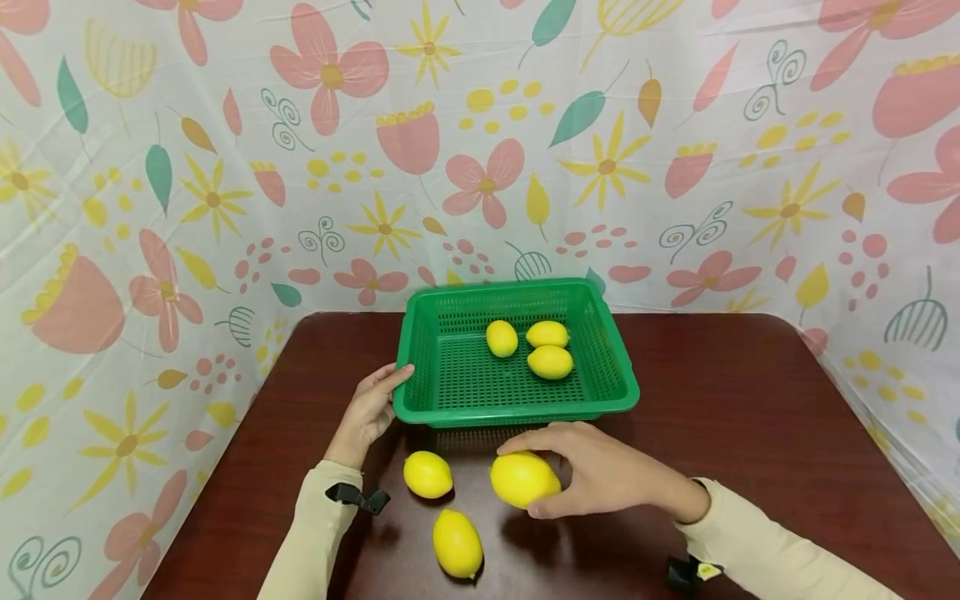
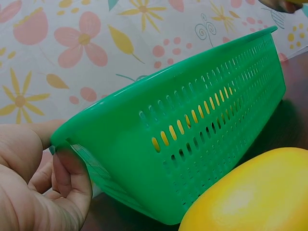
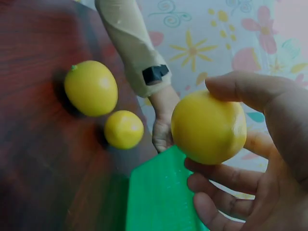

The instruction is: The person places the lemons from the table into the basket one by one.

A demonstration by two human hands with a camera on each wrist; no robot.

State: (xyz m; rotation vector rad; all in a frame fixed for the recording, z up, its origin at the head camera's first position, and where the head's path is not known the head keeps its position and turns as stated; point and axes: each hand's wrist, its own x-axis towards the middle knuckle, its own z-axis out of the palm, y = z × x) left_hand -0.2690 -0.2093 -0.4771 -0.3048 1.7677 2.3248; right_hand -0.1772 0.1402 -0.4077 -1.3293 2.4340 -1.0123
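My right hand (image 1: 592,471) holds a lemon (image 1: 523,480) between thumb and fingers, above the table just in front of a green basket (image 1: 517,410). In the right wrist view the held lemon (image 3: 208,127) is off the table. With thumb on the rim and fingers curled beneath it, my left hand (image 1: 372,407) grips the basket's left side; the left wrist view shows this hand (image 2: 43,178) at the basket corner. Inside the basket lie a lemon (image 1: 502,339) and two touching ones, a rear lemon (image 1: 547,334) and a front lemon (image 1: 551,362).
On the dark red table (image 1: 720,400), one lemon (image 1: 427,475) lies near my left wrist and another lemon (image 1: 457,544) lies closer to me. A flower-patterned cloth (image 1: 480,183) hangs behind the table and along its sides. Black straps circle both sleeves.
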